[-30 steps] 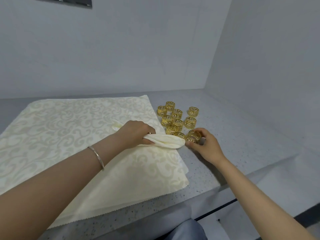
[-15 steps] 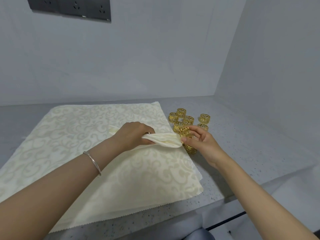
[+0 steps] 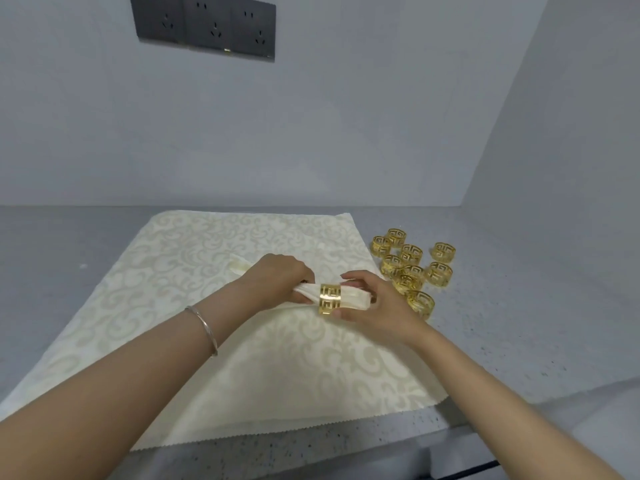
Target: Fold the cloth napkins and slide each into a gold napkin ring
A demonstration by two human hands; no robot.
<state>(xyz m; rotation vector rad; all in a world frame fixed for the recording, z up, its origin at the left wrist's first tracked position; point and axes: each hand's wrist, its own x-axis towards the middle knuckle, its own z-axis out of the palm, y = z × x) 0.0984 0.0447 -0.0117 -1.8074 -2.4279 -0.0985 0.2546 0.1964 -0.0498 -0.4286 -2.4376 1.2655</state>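
**Ring on napkin, both hands engaged**

Gold ring (image 3: 329, 300) sits round the rolled napkin (image 3: 356, 298), over the flat cloth stack (image 3: 207, 289) on the worktop (image 3: 519, 323). Left hand (image 3: 277, 278): fingers curled round the roll, just beside the ring. Right hand (image 3: 377, 306): fingers pinching the ring. Spare rings (image 3: 439, 273) lie clustered right of the stack.

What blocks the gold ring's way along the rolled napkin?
Only the left hand: it grips the rolled napkin right beside the gold ring, which the right hand holds.
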